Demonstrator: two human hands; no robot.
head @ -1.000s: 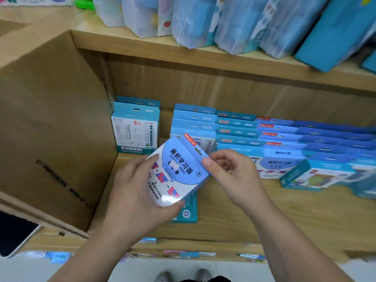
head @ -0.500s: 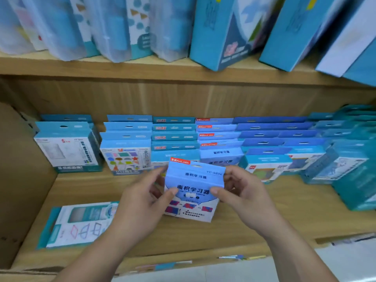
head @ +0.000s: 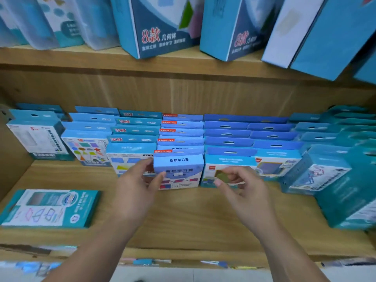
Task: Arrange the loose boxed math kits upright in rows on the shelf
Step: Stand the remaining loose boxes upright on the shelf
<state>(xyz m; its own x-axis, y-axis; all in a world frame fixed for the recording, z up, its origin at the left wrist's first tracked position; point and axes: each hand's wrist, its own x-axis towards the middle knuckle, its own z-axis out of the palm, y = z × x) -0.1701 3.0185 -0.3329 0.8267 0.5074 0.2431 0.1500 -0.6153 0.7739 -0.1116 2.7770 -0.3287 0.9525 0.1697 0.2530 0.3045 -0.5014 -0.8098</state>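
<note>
My left hand (head: 138, 186) pinches the left edge of the pale-blue boxed kit (head: 181, 165), thumb on its face. My right hand (head: 242, 186) hangs loosely curled just beside it, holding nothing. The kit stands upright at the front of a middle row, back from the front edge of the shelf (head: 193, 216).

Procedure: square the base, press flush against the box behind (head: 181, 141), then release.

Material: thin glossy card, rectangular, likely light and prone to tipping. One teal kit (head: 48, 208) lies flat near the left front corner.
</note>
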